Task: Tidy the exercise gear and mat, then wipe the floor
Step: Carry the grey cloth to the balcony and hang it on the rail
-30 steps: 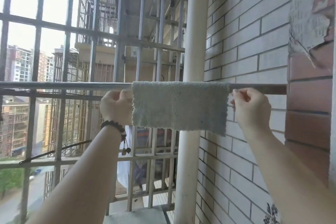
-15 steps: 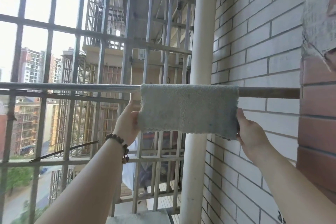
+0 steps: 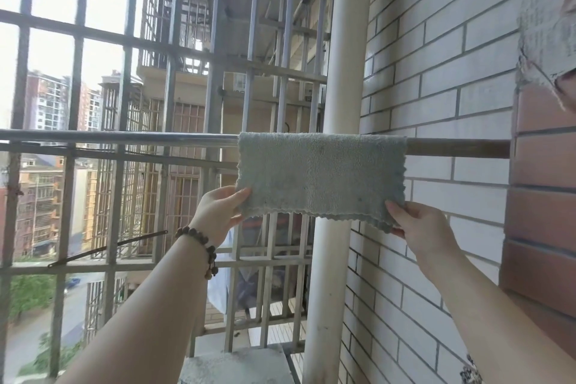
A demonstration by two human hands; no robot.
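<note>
A grey-green cleaning cloth [image 3: 321, 174] hangs folded over a horizontal metal rail [image 3: 124, 135] that runs from the window bars to the brick wall. My left hand [image 3: 218, 212], with a bead bracelet on its wrist, pinches the cloth's lower left corner. My right hand [image 3: 420, 226] pinches the lower right corner. Both arms reach up from below, and the cloth lies flat and spread between them.
A white vertical pipe [image 3: 343, 72] stands just behind the cloth. The white brick wall [image 3: 436, 72] is on the right, with a red brick pillar [image 3: 545, 196] nearer me. Metal window bars [image 3: 124, 72] fill the left side, with buildings and a street far below.
Both hands slid down from the rail at the cloth's top corners to its bottom corners. The cloth stayed hung on the rail.
</note>
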